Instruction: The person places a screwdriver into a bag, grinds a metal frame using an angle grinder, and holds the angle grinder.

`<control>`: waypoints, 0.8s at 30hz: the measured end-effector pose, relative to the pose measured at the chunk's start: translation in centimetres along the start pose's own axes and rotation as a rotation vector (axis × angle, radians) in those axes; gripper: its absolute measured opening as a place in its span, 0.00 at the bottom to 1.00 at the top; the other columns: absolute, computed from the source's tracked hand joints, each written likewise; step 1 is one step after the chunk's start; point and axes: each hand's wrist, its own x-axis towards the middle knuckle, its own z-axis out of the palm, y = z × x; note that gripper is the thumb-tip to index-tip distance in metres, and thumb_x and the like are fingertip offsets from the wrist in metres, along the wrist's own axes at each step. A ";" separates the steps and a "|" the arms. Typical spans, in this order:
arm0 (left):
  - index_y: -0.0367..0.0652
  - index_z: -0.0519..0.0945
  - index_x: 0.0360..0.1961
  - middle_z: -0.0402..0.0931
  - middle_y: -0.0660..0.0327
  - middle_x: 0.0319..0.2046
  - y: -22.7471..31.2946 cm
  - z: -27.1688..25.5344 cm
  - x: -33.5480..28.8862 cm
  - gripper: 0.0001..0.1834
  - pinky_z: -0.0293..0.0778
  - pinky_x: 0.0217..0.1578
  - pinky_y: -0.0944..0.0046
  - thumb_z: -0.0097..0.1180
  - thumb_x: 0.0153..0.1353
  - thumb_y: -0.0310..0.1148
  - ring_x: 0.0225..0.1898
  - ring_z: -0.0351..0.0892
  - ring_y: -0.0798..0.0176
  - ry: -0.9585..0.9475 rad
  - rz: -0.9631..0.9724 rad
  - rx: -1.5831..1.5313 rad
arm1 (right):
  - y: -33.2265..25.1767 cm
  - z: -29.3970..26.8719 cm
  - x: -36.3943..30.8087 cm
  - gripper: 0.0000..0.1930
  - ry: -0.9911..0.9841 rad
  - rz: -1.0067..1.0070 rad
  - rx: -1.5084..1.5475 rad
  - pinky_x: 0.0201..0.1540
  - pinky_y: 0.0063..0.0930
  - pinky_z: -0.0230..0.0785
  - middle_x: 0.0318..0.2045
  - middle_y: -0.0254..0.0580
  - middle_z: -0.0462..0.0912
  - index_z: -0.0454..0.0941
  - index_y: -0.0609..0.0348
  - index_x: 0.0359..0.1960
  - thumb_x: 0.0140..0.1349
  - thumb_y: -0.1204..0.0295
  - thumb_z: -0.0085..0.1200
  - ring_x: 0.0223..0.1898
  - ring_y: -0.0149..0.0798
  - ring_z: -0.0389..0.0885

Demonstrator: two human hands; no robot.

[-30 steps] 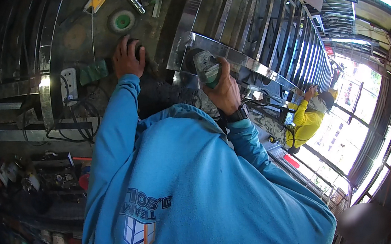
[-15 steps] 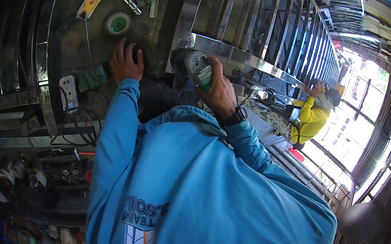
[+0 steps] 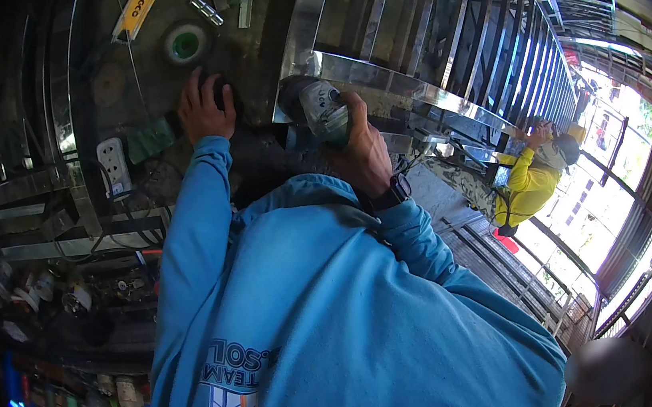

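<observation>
My right hand (image 3: 364,151), with a dark watch at the wrist, is wrapped round the body of an angle grinder (image 3: 327,112). The grinder's dark head is against the near corner of a shiny metal frame (image 3: 401,82) made of square tubes. My left hand (image 3: 204,111) rests on the dark work surface with its fingers apart. Beside its thumb is a dark patch that I cannot make out. Just beyond the left fingers lies a round disc (image 3: 185,44) with a pale rim and green centre.
A silver cylinder (image 3: 206,10) and a long yellow-orange piece (image 3: 137,9) lie farther back. A white power strip (image 3: 114,168) with cables sits left of my left hand, near more metal frames (image 3: 67,136). At the right, a person in yellow (image 3: 529,188) works by the frame's far end.
The view has shifted slightly, so the things on the surface appear a little farther left. My right hand keeps its grip on the grinder; my left hand stays on the surface.
</observation>
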 end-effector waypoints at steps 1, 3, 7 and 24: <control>0.56 0.80 0.54 0.68 0.62 0.67 0.0 0.0 0.0 0.18 0.66 0.61 0.44 0.53 0.69 0.50 0.65 0.69 0.47 -0.002 0.000 0.000 | 0.0 0.0 0.1 0.42 0.001 0.014 0.012 0.48 0.55 0.77 0.49 0.67 0.81 0.54 0.56 0.68 0.53 0.72 0.66 0.48 0.70 0.82; 0.56 0.80 0.54 0.68 0.62 0.67 -0.1 0.0 0.0 0.18 0.66 0.62 0.44 0.53 0.69 0.50 0.65 0.69 0.47 0.002 0.004 -0.017 | 0.0 0.0 0.3 0.42 0.004 0.011 0.025 0.49 0.54 0.77 0.49 0.67 0.81 0.54 0.56 0.68 0.53 0.72 0.66 0.49 0.70 0.82; 0.55 0.80 0.54 0.68 0.62 0.67 -0.2 -0.1 -0.4 0.19 0.66 0.62 0.45 0.54 0.69 0.50 0.65 0.69 0.47 0.006 -0.019 -0.024 | -0.8 -0.2 0.6 0.43 -0.015 0.043 0.028 0.52 0.52 0.76 0.52 0.66 0.80 0.53 0.57 0.68 0.53 0.71 0.67 0.51 0.68 0.82; 0.57 0.81 0.53 0.70 0.63 0.66 0.2 -0.4 0.1 0.16 0.67 0.60 0.47 0.55 0.68 0.48 0.64 0.70 0.50 0.006 -0.011 -0.011 | 0.3 -1.3 3.3 0.46 0.060 -0.087 -0.005 0.51 0.54 0.76 0.52 0.68 0.80 0.51 0.54 0.69 0.50 0.71 0.69 0.50 0.71 0.81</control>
